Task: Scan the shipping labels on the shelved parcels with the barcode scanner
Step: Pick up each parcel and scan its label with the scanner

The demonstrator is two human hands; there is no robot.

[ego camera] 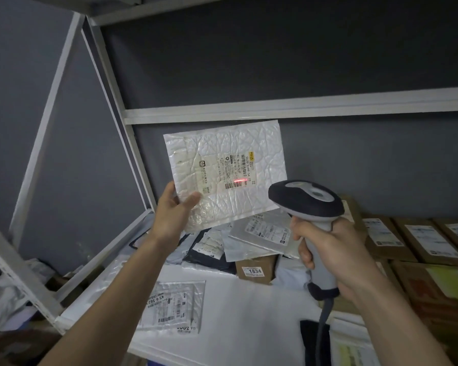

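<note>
My left hand (pixel 173 211) holds up a white bubble mailer (pixel 249 151) by its lower left corner, thumb on the front, above the shelf. Its shipping label (pixel 229 171) faces me, turned sideways. A red scan line (pixel 237 180) glows across the barcode near the label's lower edge. My right hand (pixel 333 253) grips the handle of a grey and black barcode scanner (pixel 306 199), whose head points at the mailer from the lower right. The scanner's cable (pixel 323 320) hangs down from the handle.
On the white shelf (pixel 249 313) lie several parcels: a bubble mailer (pixel 173 307) in front, grey and dark poly bags (pixel 209 249), a small carton marked 1834 (pixel 255 269), brown cartons (pixel 418 241) at right. Grey shelf uprights (pixel 117 101) stand at left, a crossbar (pixel 302 108) behind.
</note>
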